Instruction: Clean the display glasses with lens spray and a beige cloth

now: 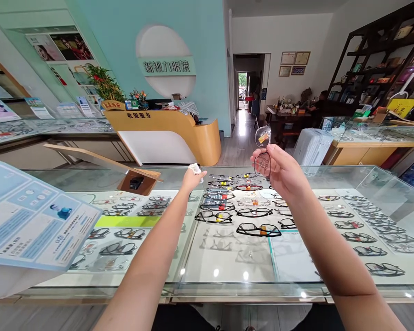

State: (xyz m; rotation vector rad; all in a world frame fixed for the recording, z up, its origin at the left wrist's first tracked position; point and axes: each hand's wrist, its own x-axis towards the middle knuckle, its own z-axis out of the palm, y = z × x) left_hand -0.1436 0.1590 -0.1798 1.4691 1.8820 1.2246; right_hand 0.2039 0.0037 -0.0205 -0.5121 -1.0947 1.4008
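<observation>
Glasses (262, 158) pinched in my right hand (282, 169)
One lens (263, 136) above my thumb (275, 151), one below; my left hand (191, 178) grips a white cloth (195, 168).

Person, one. Bare-skinned left forearm (153, 241) and right forearm (331, 243), the latter creased at the inner elbow. Bare left hand (192, 178); bare right hand (287, 169). Dark, plain-looking legwear (179, 318), partly visible; fabric indistinct.

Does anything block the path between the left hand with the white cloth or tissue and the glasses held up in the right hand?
Nothing visible does: open air lies between the left hand and the raised glasses in the right hand. Rows of other glasses sit lower, on the glass counter.
</observation>
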